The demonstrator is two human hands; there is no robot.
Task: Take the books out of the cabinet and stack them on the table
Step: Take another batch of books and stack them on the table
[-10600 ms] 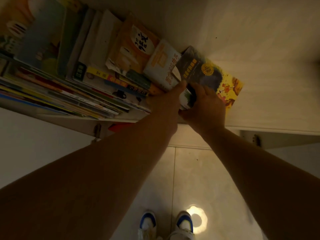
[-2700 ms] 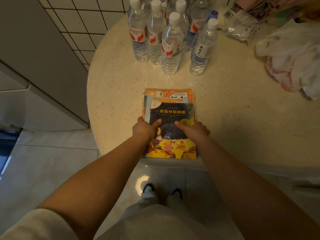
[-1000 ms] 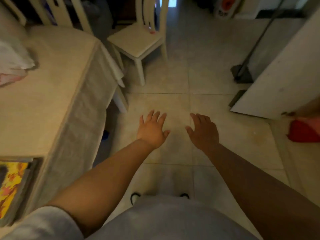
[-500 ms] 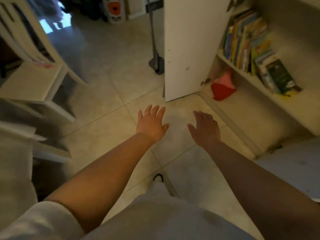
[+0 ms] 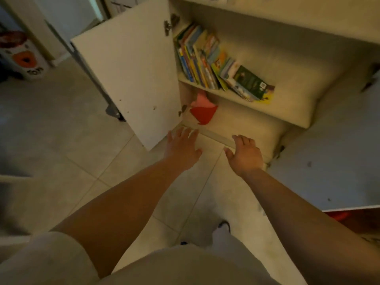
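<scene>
Clearly head view: left hand (image 5: 182, 149) and right hand (image 5: 245, 156) both spread, empty, above floor short of cabinet (image 5: 267, 44). Books (image 5: 207, 58) on shelf lean rightward, green book (image 5: 254, 82) lowest at row's end. Risk: pulling that one lets row slump, slide off shelf edge.

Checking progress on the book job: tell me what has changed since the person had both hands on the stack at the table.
Both hands let go of the stack on the table; the person turned back to the open cabinet. Left hand and right hand now reach toward it with fingers spread, holding nothing. The leaning books remain on the shelf, the red cloth below.
</scene>
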